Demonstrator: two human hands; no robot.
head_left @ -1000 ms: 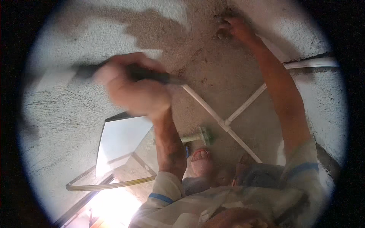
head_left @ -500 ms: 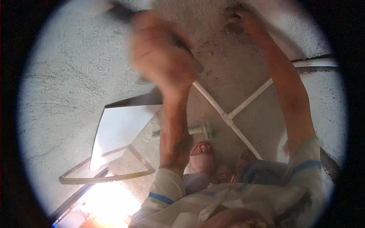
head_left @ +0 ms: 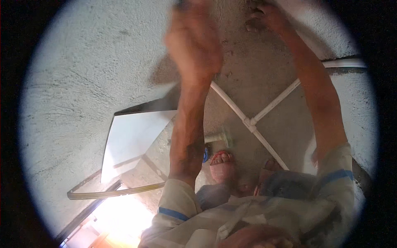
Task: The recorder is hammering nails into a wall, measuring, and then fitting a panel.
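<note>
One left hand (head_left: 196, 43), blurred, closed around one dark tool (head_left: 184, 5) (mostly hidden, cut off above) over the floor's (head_left: 285, 128) left edge; one right hand (head_left: 271, 17) bent beside one grey lump (head_left: 253, 25), its hold impossible to tell.

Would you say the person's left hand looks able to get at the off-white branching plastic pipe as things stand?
Probably not freely: the blurred left hand seems closed around a dark tool handle, though the branching pipe lies uncovered at its joint.
</note>
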